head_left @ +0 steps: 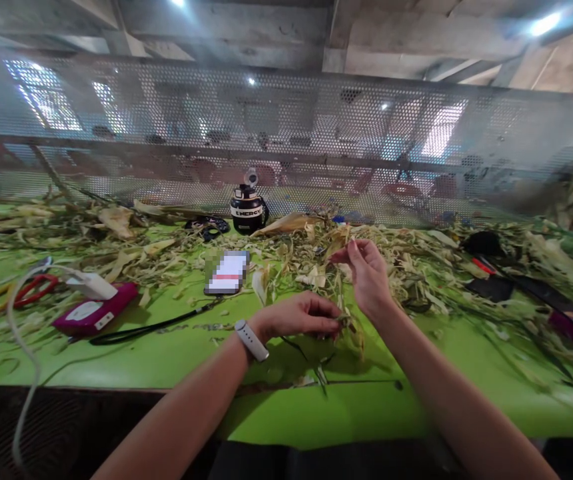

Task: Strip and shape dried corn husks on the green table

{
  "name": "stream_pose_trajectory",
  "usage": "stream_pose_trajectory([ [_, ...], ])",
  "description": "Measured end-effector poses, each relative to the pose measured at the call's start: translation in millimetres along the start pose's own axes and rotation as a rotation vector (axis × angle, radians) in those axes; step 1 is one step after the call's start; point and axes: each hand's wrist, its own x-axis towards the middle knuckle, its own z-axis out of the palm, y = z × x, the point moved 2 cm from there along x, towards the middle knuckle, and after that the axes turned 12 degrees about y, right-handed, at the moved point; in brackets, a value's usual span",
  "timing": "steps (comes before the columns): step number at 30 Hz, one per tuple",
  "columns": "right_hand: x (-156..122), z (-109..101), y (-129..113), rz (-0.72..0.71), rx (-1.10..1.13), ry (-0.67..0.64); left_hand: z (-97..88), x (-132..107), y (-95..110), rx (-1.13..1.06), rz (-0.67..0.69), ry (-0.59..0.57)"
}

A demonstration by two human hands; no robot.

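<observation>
- Although the left hand pinches thin greenish-tan husk strands, their ends blur.
- Right hand, farther: fingertips close together; I cannot tell whether they pinch anything.

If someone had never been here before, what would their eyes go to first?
Probably the bright green table, with dry, straw-coloured strips strewn over its far half. Near the middle, the left hand, with a white wristband, holds some strips in its fingers, while the right hand is raised to its right. Farther back stands a black bottle marked "ENERGY".
</observation>
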Motion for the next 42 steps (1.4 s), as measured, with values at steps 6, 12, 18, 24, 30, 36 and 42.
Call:
stream_pose_trajectory([
  [6,-6,6,12,0.097,-0.052,-0.19,-1.2,1,-1,-0.244,0.017,0.12],
  [12,-1,0,-7,-0.103,-0.228,-0.1,-12.2,7,-3,-0.367,0.067,0.429],
  [18,-2,2,-12,-0.319,-0.846,-0.538,-28.3,12,-3,-0.499,0.126,0.657],
  [24,2,1,-6,-0.559,-0.882,-0.512,-29.3,11,2,-0.475,0.155,0.707],
  [30,8,-4,-5,-0.69,-0.944,-0.414,-29.5,12,-1,-0.438,0.146,0.686],
  [36,-3,-2,-21,-0.841,-0.891,-0.139,-31.8,14,-4,-0.606,0.178,0.66],
  [42,-23,10,-4,-0.403,-0.924,-0.477,-35.3,16,-4,-0.658,0.294,0.761],
])
